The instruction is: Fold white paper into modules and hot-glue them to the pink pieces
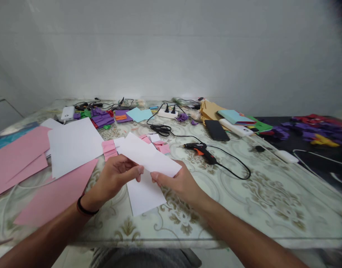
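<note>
Between my two hands is a strip of white paper point(152, 154), held tilted above the table. My left hand point(119, 173) pinches its lower left edge between thumb and fingers. At the right end, my right hand point(178, 180) grips the strip with the thumb on the near side. Under it, another white paper piece point(144, 197) lies on the patterned tablecloth. Small pink paper pieces point(109, 149) lie just beyond my left hand. Further left, a large white sheet point(74, 147) rests over pink sheets point(59, 193).
A black glue gun point(201, 152) with its cord lies to the right. Behind it are a dark phone point(216, 130), a white power strip point(167, 113) and stacked coloured paper point(235, 116). Purple folded pieces point(102, 118) sit at back left. A white cable point(34, 185) crosses the left side.
</note>
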### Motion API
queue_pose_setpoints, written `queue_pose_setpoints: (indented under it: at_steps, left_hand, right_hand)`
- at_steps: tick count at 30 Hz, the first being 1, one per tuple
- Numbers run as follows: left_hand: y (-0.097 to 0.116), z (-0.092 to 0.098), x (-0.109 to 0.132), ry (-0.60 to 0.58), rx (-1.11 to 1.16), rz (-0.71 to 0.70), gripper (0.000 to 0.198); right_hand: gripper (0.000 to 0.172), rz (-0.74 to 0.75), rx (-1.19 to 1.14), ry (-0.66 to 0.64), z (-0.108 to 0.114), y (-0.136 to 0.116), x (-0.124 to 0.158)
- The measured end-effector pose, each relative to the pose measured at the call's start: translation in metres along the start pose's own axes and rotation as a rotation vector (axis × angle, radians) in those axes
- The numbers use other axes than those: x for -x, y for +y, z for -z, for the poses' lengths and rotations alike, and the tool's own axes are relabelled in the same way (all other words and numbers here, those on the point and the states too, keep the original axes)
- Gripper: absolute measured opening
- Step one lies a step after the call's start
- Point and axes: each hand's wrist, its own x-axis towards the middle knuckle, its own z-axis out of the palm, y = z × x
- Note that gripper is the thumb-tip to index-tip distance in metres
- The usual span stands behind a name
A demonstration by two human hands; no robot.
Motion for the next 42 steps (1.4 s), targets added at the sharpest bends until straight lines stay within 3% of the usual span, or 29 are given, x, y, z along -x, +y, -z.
queue_pose_setpoints:
  at_steps: [7, 11, 16, 23, 25, 30, 35, 38, 42]
  left_hand:
    - [0.004, -0.004, -0.001, -0.045, -0.083, 0.045, 0.02]
    - [0.002, 0.002, -0.003, -0.005, -0.105, 0.041, 0.023]
    - [-0.001, 0.017, -0.008, 0.108, -0.027, 0.0, 0.015]
    - [0.013, 0.03, -0.019, 0.372, 0.131, -0.141, 0.012]
    - [0.011, 0.028, -0.018, 0.327, 0.131, -0.116, 0.013]
    - [-0.006, 0.014, -0.008, -0.017, 0.011, 0.066, 0.025]
    - [-0.009, 0.013, -0.006, 0.01, -0.103, 0.047, 0.042]
    - [-0.005, 0.014, -0.007, 0.019, -0.164, 0.051, 0.037]
    - [0.001, 0.01, -0.007, -0.038, -0.135, 0.054, 0.023]
  right_hand:
    - [0.028, -0.042, 0.036, 0.006, -0.002, 0.0, 0.0]
    - [0.027, -0.048, 0.028, 0.022, -0.002, 0.001, -0.001]
    - [0.025, -0.02, -0.015, 0.061, 0.003, 0.003, -0.003]
    - [0.025, 0.05, -0.104, 0.114, 0.01, 0.008, -0.009]
    - [0.027, 0.048, -0.087, 0.129, 0.009, 0.009, -0.01]
    - [0.028, -0.014, 0.004, 0.045, 0.005, 0.002, -0.006]
    - [0.035, 0.062, -0.04, -0.13, 0.011, -0.006, -0.005]
    - [0.041, 0.056, -0.138, -0.129, 0.015, -0.005, -0.007]
    - [0.038, -0.059, -0.189, -0.207, 0.013, -0.005, -0.007]
